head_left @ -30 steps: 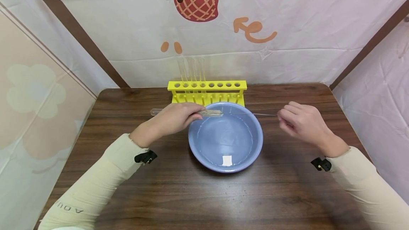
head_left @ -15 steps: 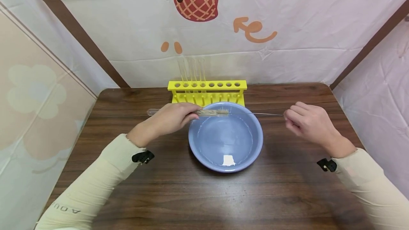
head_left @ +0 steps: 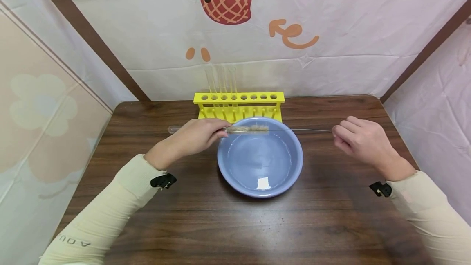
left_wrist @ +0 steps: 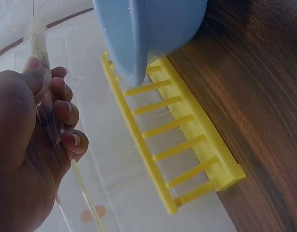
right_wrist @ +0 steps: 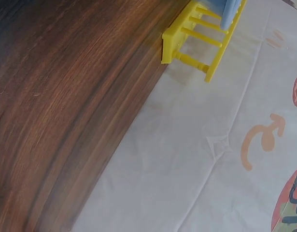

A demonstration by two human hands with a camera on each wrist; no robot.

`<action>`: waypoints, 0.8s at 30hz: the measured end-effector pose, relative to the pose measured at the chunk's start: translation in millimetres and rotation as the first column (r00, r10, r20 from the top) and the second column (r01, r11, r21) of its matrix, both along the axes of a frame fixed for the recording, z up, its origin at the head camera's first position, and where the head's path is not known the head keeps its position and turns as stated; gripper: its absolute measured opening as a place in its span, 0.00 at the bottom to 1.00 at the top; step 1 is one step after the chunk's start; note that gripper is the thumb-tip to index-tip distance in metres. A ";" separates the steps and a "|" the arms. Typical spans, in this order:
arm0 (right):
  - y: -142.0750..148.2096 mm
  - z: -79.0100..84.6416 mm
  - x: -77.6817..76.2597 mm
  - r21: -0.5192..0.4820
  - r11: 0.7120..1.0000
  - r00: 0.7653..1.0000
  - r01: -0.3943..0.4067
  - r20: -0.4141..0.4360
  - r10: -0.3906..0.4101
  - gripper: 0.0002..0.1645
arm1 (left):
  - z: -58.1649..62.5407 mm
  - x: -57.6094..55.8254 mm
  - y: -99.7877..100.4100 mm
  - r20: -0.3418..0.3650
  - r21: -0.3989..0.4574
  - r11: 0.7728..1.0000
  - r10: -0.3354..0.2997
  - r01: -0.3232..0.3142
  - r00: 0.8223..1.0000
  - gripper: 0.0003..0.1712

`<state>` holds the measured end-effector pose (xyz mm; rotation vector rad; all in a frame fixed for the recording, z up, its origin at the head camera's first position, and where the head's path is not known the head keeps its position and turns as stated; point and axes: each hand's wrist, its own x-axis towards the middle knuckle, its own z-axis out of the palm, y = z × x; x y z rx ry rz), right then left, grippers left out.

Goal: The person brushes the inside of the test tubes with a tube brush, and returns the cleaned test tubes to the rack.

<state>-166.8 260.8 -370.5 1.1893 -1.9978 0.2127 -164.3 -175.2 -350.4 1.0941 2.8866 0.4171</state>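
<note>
My left hand grips a clear glass test tube lying sideways over the far part of a blue basin; its rounded end sticks out left of the hand. In the left wrist view the fingers curl round the tube. A test tube brush lies partly inside the tube, with some pale bristles beyond its mouth. The brush's thin wire stem runs right to my right hand, whose curled fingers pinch its end. The right wrist view does not show that hand.
Behind the basin stands a yellow test tube rack, its left part holding 3 upright clear tubes. Water in the basin catches a bright reflection. The brown wooden table meets a printed cloth backdrop.
My right hand has moved right, drawing the brush partway out of the tube, so more bristles show past the mouth. My left hand and the tube have shifted slightly left.
</note>
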 end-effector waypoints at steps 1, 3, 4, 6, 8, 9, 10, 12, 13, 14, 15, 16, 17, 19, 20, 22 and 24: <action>0.6 0.1 0.1 -0.004 1.000 1.000 0.000 -0.004 0.000 0.14 | 0.4 0.3 0.0 0.007 0.000 1.000 0.004 -0.004 1.000 0.18; 1.6 0.3 0.2 -0.015 1.000 1.000 0.001 -0.011 -0.001 0.14 | 0.8 0.6 0.1 0.027 -0.003 1.000 0.011 -0.011 1.000 0.18; 2.3 0.5 0.3 -0.021 1.000 1.000 0.000 -0.015 -0.001 0.14 | 1.2 0.8 0.3 0.036 -0.001 1.000 0.011 -0.011 0.999 0.18; 3.6 1.0 0.8 -0.027 1.000 1.000 0.001 -0.022 -0.002 0.15 | 2.0 1.4 0.5 0.049 0.004 1.000 0.010 -0.010 0.999 0.18; 4.8 1.3 1.4 -0.027 1.000 1.000 -0.001 -0.028 0.000 0.15 | 2.8 1.8 0.7 0.046 0.006 1.000 0.006 -0.006 0.999 0.18; 5.7 1.2 1.8 -0.023 1.000 0.999 -0.001 -0.032 0.001 0.15 | 2.8 1.8 0.5 0.042 0.007 1.000 0.002 -0.003 0.999 0.17; 6.2 1.1 2.0 -0.021 1.000 0.999 -0.005 -0.036 0.004 0.16 | 3.1 1.9 0.4 0.039 0.007 1.000 0.002 -0.002 0.999 0.17; 6.7 1.2 2.4 -0.018 1.000 0.999 -0.009 -0.042 0.008 0.16 | 2.1 1.5 -0.6 0.035 0.008 1.000 0.001 -0.001 0.999 0.17; 6.9 1.2 2.6 -0.019 1.000 0.999 -0.011 -0.045 0.010 0.16 | 1.7 1.4 -1.2 0.035 0.008 1.000 0.002 -0.002 0.999 0.17; 7.0 1.1 2.7 -0.020 1.000 0.999 -0.012 -0.048 0.011 0.16 | 1.1 1.4 -1.9 0.036 0.009 1.000 0.002 -0.002 0.999 0.17; 7.2 0.9 2.7 -0.021 1.000 0.999 -0.012 -0.051 0.011 0.16 | 0.6 1.4 -2.5 0.036 0.011 1.000 0.002 -0.002 0.999 0.17; 7.2 0.8 2.8 -0.023 1.000 0.998 -0.013 -0.054 0.011 0.16 | 0.6 1.6 -2.8 0.034 0.012 1.000 0.003 -0.003 0.999 0.17; 7.2 0.7 3.0 -0.025 1.000 0.998 -0.014 -0.058 0.013 0.16 | 0.2 1.6 -3.2 0.033 0.014 1.000 0.002 -0.003 0.999 0.17; 7.5 -0.1 3.3 -0.030 0.999 0.998 -0.017 -0.068 0.015 0.15 | 0.0 1.8 -3.9 0.029 0.016 1.000 0.002 -0.002 1.000 0.17; 7.5 -0.5 3.5 -0.032 0.999 0.997 -0.018 -0.073 0.016 0.15 | 0.2 2.0 -3.9 0.027 0.017 1.000 0.000 0.000 1.000 0.17; 8.1 -2.0 3.6 -0.034 0.999 0.996 -0.019 -0.083 0.016 0.15 | 0.0 2.4 -4.4 0.026 0.018 1.000 -0.002 0.001 1.000 0.17; 8.7 -2.7 3.8 -0.037 0.999 0.996 -0.018 -0.093 0.015 0.14 | -0.6 2.6 -5.0 0.027 0.018 1.000 -0.005 0.004 1.000 0.17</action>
